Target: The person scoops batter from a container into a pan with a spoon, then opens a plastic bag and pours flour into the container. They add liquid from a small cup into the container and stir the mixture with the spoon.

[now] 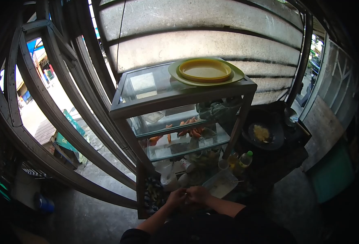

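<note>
My left hand point(176, 197) and my right hand point(198, 195) meet low in front of me, at the near edge of the glass display case point(183, 99). The fingers of both are closed and pressed together; a small pale spot shows between them, too small to name. Just right of my right hand is a rectangular plastic container point(229, 190) with something whitish in it. A clear plastic bag point(169, 179) lies beyond my left hand. Several orange-red pieces of food point(192, 131) rest on the glass shelf above.
Stacked yellow and green plates point(206, 70) top the case. To the right sits a dark wok point(248, 140) with frying food point(261, 133). A green-capped bottle point(245, 160) stands near it. Wooden slats point(71, 110) line the left; a blue bin point(44, 202) is on the floor.
</note>
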Available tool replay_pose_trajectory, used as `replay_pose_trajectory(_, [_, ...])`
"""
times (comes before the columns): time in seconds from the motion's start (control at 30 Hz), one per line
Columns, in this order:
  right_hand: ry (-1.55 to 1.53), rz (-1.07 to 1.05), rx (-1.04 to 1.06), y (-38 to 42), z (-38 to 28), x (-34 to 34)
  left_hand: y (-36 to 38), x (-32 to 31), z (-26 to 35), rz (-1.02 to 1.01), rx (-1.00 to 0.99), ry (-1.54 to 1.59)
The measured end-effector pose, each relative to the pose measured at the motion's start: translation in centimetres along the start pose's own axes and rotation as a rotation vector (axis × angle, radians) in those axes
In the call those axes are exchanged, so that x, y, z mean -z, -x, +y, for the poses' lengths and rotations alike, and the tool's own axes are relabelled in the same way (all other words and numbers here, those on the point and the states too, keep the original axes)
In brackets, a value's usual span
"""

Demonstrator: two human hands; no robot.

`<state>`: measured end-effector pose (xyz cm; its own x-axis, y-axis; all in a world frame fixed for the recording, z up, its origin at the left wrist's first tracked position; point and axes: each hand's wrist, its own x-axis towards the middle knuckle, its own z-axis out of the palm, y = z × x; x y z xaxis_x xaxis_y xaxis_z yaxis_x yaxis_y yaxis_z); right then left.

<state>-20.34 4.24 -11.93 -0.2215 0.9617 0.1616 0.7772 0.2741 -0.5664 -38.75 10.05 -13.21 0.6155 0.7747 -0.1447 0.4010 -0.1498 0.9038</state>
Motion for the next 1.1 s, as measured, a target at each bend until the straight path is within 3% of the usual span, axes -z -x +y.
replay_pose_trajectory(0.13, [-0.044,0.039,-0.179,0.5,-0.8,-0.5,-0.8,-0.2,-2.1,-0.014,0.053,-0.057])
replay_pose_trajectory(0.2, [-0.151,0.119,-0.28,0.9,-1.3,-0.7,-0.8,-0.1,-2.6,-0.077,0.251,0.209])
replay_pose_trajectory(0.33, [-0.218,0.061,-0.297,0.9,-1.9,-0.3,-0.6,-0.6,-3.7,-0.035,0.277,0.47])
replay_pose_trajectory(0.47, [-0.108,0.03,-0.3,0.8,-1.5,-1.0,-1.0,-1.3,-5.8,-0.07,0.281,0.53])
replay_pose_trajectory(0.53, [-0.084,0.034,-0.318,1.0,-1.2,-1.3,-0.7,-1.4,-4.8,0.106,0.139,0.101])
replay_pose_trajectory(0.57, [-0.084,0.038,-0.336,1.1,-1.1,-1.3,-0.4,-1.0,-3.6,0.105,0.14,0.101])
replay_pose_trajectory(0.63, [-0.083,0.04,-0.351,1.2,-1.2,-1.2,0.6,-0.1,-0.3,0.143,0.202,-0.237])
replay_pose_trajectory(0.73, [-0.085,0.058,-0.361,1.3,-1.4,-1.3,1.4,0.0,2.3,0.113,0.252,-0.227])
replay_pose_trajectory(1.1, [-0.243,0.21,-0.211,2.1,-0.8,-2.9,0.3,-1.1,1.2,0.105,0.244,-0.192])
